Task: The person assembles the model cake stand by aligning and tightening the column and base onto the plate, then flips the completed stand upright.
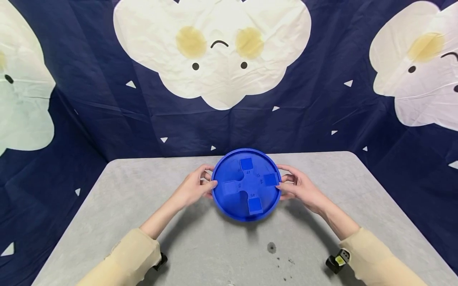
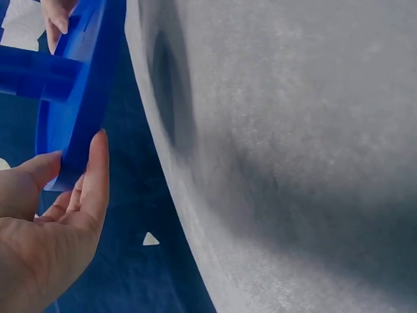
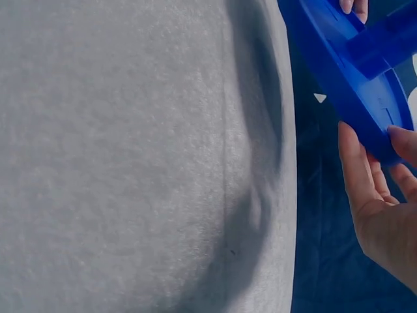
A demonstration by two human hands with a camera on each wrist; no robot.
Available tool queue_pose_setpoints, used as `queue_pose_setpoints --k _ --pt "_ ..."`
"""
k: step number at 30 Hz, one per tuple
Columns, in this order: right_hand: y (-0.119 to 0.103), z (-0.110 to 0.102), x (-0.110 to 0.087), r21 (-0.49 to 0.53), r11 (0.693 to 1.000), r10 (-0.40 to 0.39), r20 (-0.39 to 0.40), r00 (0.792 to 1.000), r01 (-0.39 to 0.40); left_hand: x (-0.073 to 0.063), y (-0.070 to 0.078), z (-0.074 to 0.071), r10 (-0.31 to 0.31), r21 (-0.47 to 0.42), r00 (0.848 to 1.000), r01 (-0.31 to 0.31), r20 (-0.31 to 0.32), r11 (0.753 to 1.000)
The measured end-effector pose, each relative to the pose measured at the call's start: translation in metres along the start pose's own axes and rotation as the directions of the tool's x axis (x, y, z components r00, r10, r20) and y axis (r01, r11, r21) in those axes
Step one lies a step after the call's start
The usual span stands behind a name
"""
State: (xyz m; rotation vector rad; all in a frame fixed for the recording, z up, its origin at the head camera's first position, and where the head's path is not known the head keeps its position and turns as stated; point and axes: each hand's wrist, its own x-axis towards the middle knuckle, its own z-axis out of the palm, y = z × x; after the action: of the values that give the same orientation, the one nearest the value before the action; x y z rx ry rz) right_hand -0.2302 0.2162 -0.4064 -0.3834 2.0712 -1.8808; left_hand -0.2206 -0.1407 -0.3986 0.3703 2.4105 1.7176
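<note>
A round blue plastic tray (image 1: 229,202) with a raised rim is held up off the table between both hands, its shadow below. Several square patches with small numbers mark its face. In the left wrist view a thick blue post (image 2: 32,73) stands out from the tray's middle. My left hand (image 1: 195,186) pinches the left rim, thumb on the inner side and fingers behind. On the opposite rim my right hand (image 1: 302,188) grips in the same way. The right wrist view shows the right hand (image 3: 384,208) with its thumb over the edge and fingers on the outside.
A grey table (image 1: 125,190) lies beneath, with a dark round spot (image 1: 271,248) and small specks near the front. Dark blue cloth (image 1: 107,119) with white cloud shapes hangs behind and at both sides.
</note>
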Motion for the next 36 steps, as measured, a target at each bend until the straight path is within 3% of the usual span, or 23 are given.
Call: queue_pose_setpoints --k 15,20,28,36 --pt "-0.013 -0.002 0.005 -0.03 0.984 -0.174 0.025 0.984 0.174 0.004 0.009 -0.002 0.103 0.07 0.994 -0.1 -0.036 0.993" --pt "-0.015 -0.004 0.005 -0.1 0.968 -0.23 0.007 0.973 0.229 0.004 0.012 -0.002 0.134 0.086 0.99 -0.13 -0.044 0.988" --pt "-0.019 -0.003 0.004 -0.259 0.926 -0.3 -0.062 0.952 0.275 0.004 0.017 -0.001 0.204 0.14 0.977 -0.195 -0.059 0.971" --pt "-0.021 -0.001 0.007 -0.275 0.894 -0.396 -0.109 0.912 0.355 0.003 0.016 0.0 0.266 0.171 0.96 -0.249 -0.084 0.953"
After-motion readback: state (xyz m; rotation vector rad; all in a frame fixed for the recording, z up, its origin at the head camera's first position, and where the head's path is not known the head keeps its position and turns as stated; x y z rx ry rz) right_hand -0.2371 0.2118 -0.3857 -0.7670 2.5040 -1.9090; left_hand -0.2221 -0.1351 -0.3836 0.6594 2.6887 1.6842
